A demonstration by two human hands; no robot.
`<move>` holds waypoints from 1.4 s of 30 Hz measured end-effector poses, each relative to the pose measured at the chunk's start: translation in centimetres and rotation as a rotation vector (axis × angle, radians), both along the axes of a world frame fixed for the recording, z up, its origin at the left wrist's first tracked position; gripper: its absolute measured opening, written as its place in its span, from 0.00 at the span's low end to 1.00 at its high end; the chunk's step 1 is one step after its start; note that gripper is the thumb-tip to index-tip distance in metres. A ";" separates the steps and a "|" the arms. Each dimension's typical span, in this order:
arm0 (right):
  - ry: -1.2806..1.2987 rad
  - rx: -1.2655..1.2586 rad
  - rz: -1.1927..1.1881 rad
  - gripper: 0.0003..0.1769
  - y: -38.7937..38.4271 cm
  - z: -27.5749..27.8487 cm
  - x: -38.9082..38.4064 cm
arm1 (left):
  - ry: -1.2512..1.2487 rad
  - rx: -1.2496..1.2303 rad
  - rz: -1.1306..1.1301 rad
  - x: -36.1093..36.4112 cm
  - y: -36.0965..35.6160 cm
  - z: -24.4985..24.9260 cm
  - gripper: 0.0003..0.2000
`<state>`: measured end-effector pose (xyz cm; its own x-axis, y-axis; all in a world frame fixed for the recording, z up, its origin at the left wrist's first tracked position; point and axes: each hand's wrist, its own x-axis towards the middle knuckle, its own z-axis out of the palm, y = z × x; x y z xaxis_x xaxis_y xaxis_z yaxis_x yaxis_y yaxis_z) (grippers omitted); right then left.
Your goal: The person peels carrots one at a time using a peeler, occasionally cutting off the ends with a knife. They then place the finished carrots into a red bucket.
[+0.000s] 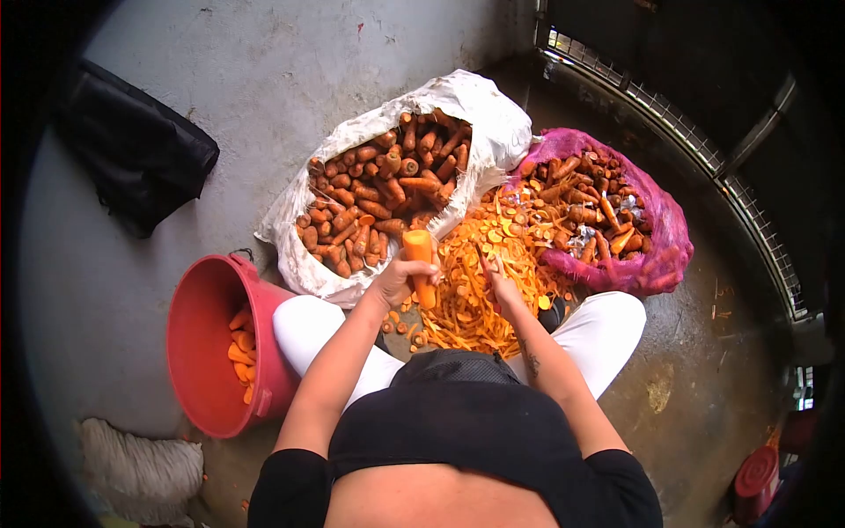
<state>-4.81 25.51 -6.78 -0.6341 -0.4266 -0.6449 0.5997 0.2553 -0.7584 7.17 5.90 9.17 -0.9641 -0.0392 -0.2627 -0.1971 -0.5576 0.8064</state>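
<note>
Hands apart: left hand (398, 283) gripping a carrot (421, 262) right above the peel pile (471, 312), right hand (503, 287) pinching a thin blade (481, 258) there too, presumably to drop scraps straight down. Red bucket (198, 326) left of the pile, white sack (475, 106) behind, easy reach.

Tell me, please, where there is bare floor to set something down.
Bare floor lies between the black bag, the white sack and the red bucket, and again right of the right knee, below the pink sack. Crowded: peelings fill the space between knees and sacks, under the carrot in the left hand.
</note>
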 end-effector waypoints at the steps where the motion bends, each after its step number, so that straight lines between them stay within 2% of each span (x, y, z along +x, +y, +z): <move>1: -0.086 -0.121 -0.045 0.20 -0.3 1.4 0.4 | 0.020 0.117 -0.041 0.3 -0.1 0.0 0.14; 2: -0.179 -0.235 -0.090 0.19 -0.6 3.0 0.8 | 0.020 0.154 -0.014 0.4 0.1 -0.3 0.17; 5: -0.167 -0.309 -0.048 0.20 -0.7 4.0 1.0 | 0.092 0.429 -0.080 0.0 -0.7 -2.3 0.25; 6: 0.065 -0.214 0.054 0.26 -0.7 4.1 1.0 | 0.061 0.369 -0.052 0.0 -0.6 -2.6 0.34; 9: 0.063 -0.231 -0.035 0.26 -0.8 4.3 1.0 | 0.025 0.475 -0.083 0.1 -0.8 -3.4 0.35; 10: 0.166 -0.141 -0.114 0.20 -1.1 4.3 1.2 | -0.025 0.453 -0.057 0.1 -0.8 -3.8 0.36; 12: 0.681 -0.085 -0.013 0.19 -1.2 3.8 1.4 | -0.130 0.350 0.068 -0.1 -0.5 -4.4 0.35; 13: 0.936 -0.058 0.039 0.18 -1.3 5.3 1.9 | -0.186 0.300 0.127 -0.2 -0.3 -4.7 0.34; 14: 0.972 -0.031 0.013 0.16 -1.1 6.8 2.7 | -0.255 0.313 0.172 -0.3 -0.4 -5.3 0.34; 17: 1.129 0.001 0.155 0.16 -0.9 8.2 3.8 | -0.377 0.157 0.195 -0.3 -0.5 -6.4 0.33; 21: 1.385 0.081 0.352 0.15 -1.0 8.6 4.0 | -0.421 -0.042 0.102 -0.1 0.0 -4.9 0.34; 25: 1.359 0.078 0.317 0.17 -0.8 9.5 4.1 | -0.426 -0.099 0.022 0.2 -0.4 -3.7 0.34; 29: 1.446 0.107 0.336 0.19 -0.3 9.4 3.5 | -0.405 -0.142 0.019 0.0 -0.6 -4.4 0.34; 32: 1.420 0.162 0.393 0.17 0.1 9.8 3.2 | -0.418 -0.189 0.023 0.0 -0.3 -3.4 0.34; 36: 0.885 0.729 0.307 0.21 0.9 4.6 -0.2 | -0.427 -0.155 0.004 0.3 0.6 -2.5 0.34; 38: 0.608 0.639 0.210 0.22 2.0 0.0 -2.6 | -0.380 -0.071 -0.006 0.5 -0.2 -2.4 0.34; 39: 0.468 0.610 0.173 0.22 1.6 0.8 -2.6 | -0.334 0.011 0.037 0.6 -0.7 -2.6 0.34; 40: 0.473 0.236 0.060 0.21 1.7 1.3 -1.6 | -0.286 0.098 0.081 0.8 -1.0 -2.9 0.34; 42: 0.128 0.075 0.058 0.24 1.2 3.2 -0.5 | -0.169 0.246 0.189 1.3 -1.5 -3.0 0.32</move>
<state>-5.35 26.75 -3.58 -0.6892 -0.4186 -0.5913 0.4817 0.3449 -0.8056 8.46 4.41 6.13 -0.8878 -0.1289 -0.4418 -0.1908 -0.7705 0.6082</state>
